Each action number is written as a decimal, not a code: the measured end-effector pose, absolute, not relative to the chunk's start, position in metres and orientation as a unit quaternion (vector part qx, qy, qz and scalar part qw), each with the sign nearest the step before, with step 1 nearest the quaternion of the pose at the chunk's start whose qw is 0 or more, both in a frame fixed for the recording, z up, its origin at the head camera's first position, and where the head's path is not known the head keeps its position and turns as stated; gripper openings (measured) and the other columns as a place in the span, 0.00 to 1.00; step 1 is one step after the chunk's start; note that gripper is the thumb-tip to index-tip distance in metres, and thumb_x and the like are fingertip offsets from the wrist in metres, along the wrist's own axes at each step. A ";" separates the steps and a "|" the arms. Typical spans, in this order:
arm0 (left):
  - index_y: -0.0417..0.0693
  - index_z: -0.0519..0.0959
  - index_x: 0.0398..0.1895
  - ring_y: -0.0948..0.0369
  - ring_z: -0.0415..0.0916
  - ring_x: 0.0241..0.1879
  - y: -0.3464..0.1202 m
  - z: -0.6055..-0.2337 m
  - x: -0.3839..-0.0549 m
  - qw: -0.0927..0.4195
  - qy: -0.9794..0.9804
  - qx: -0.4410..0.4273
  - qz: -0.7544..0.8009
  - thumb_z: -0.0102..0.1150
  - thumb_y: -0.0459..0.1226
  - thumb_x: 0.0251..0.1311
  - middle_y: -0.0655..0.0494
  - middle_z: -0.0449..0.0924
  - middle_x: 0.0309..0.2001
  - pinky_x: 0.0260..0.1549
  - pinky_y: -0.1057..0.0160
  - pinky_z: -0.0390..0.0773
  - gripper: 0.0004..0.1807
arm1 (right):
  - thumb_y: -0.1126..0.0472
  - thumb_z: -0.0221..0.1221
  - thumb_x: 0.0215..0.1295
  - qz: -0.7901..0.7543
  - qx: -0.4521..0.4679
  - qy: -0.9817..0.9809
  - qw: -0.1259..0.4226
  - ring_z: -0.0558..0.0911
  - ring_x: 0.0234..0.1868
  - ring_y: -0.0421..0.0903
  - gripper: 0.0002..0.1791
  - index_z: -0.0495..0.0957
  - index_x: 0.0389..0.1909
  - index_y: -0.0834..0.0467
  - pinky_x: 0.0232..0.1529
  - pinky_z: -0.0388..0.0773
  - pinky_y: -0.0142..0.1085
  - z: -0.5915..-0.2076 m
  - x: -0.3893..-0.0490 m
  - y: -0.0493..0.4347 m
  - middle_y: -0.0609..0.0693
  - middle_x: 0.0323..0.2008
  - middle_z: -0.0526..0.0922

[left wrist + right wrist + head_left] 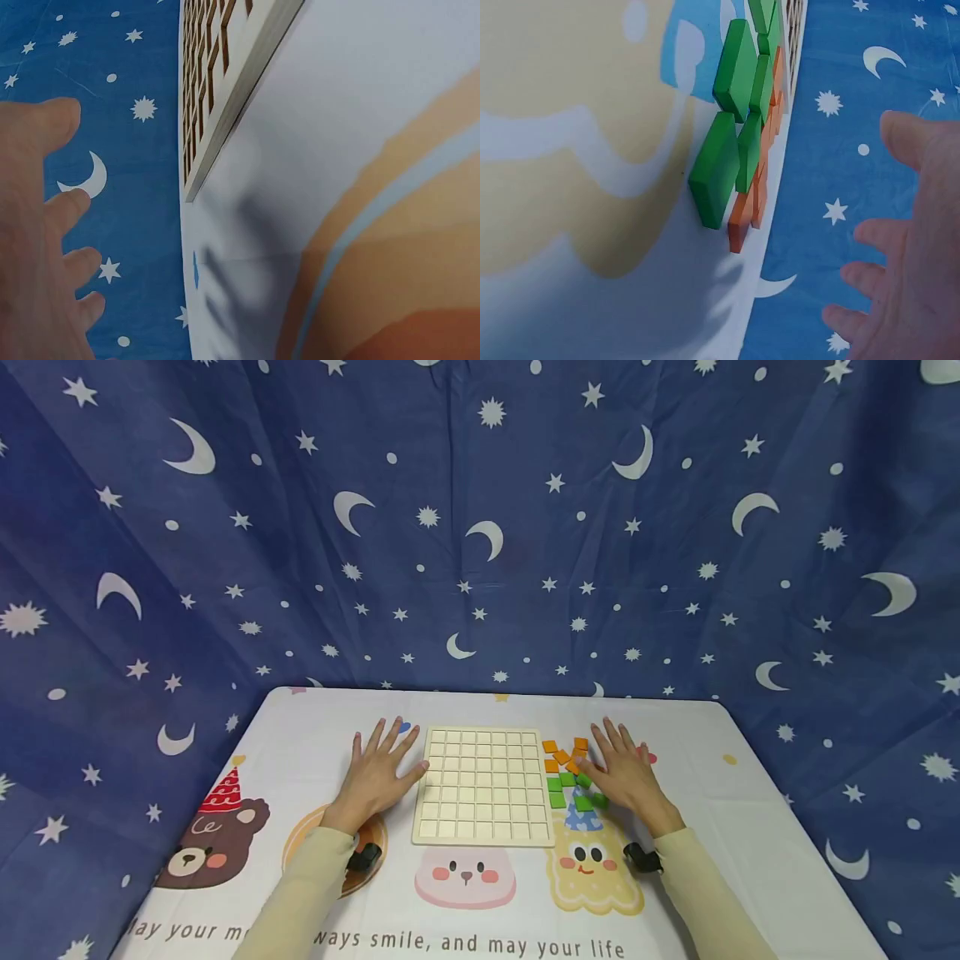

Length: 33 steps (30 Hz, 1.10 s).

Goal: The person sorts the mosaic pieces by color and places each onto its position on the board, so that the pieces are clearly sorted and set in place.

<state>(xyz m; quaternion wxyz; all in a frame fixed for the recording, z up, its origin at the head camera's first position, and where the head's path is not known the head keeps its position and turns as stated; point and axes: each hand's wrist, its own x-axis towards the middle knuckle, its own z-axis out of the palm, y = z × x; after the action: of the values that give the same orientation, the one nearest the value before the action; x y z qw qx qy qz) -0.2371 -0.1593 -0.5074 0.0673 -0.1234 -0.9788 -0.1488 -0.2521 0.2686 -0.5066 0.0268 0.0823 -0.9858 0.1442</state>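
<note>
In the head view a pale wooden grid board (483, 787) with square recesses lies flat mid-table. Left of it my left hand (377, 779) is spread with fingers straight, holding nothing. On the other side my right hand (626, 774) is likewise spread and holds nothing, its thumb near the tiles. Several orange square tiles (550, 747) and several green square tiles (557, 800) lie loosely between the board and that hand. The right wrist view shows green tiles (715, 171) on the table with the right hand (904, 240) raised above the surface.
A white table cover (757, 860) carries printed cartoon figures and lettering. Behind the table hangs a dark blue curtain (525, 627) with moons and stars. A small black wrist device (365, 857) sits at the left wrist, another (642, 857) at the right.
</note>
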 end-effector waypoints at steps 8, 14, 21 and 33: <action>0.58 0.55 0.78 0.45 0.43 0.78 -0.158 -0.515 -0.237 0.054 -0.970 -0.139 -0.193 0.47 0.63 0.66 0.48 0.50 0.79 0.73 0.34 0.44 0.41 | 0.40 0.56 0.68 0.163 0.103 -0.981 0.034 0.61 0.72 0.67 0.43 0.57 0.75 0.59 0.69 0.59 0.65 -0.511 -0.250 0.275 0.64 0.73 0.60; 0.53 0.58 0.77 0.44 0.46 0.78 -0.159 -0.519 -0.234 0.051 -0.956 -0.160 -0.241 0.54 0.59 0.64 0.46 0.52 0.78 0.73 0.36 0.47 0.42 | 0.43 0.58 0.67 0.170 0.106 -0.979 0.038 0.70 0.66 0.67 0.39 0.64 0.71 0.63 0.65 0.66 0.63 -0.515 -0.251 0.279 0.67 0.67 0.70; 0.52 0.57 0.77 0.45 0.49 0.77 -0.162 -0.525 -0.232 0.014 -0.943 -0.164 -0.289 0.57 0.55 0.64 0.47 0.55 0.77 0.73 0.38 0.52 0.41 | 0.47 0.62 0.65 0.213 0.093 -0.972 0.020 0.71 0.65 0.67 0.36 0.67 0.68 0.63 0.63 0.67 0.63 -0.518 -0.254 0.288 0.67 0.64 0.72; 0.51 0.61 0.75 0.44 0.52 0.76 -0.165 -0.534 -0.231 -0.061 -0.932 -0.153 -0.322 0.61 0.53 0.63 0.48 0.59 0.75 0.71 0.37 0.55 0.40 | 0.60 0.68 0.58 0.250 0.090 -0.964 0.011 0.82 0.45 0.54 0.22 0.81 0.54 0.63 0.50 0.79 0.53 -0.515 -0.252 0.292 0.58 0.44 0.84</action>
<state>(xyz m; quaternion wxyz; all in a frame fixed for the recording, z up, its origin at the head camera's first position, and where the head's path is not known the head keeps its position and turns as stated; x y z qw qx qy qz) -0.2314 -0.1652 -0.5338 -0.0606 -0.1533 -0.9322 -0.3222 -0.2522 0.2918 -0.5145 0.0115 0.0898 -0.9640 0.2498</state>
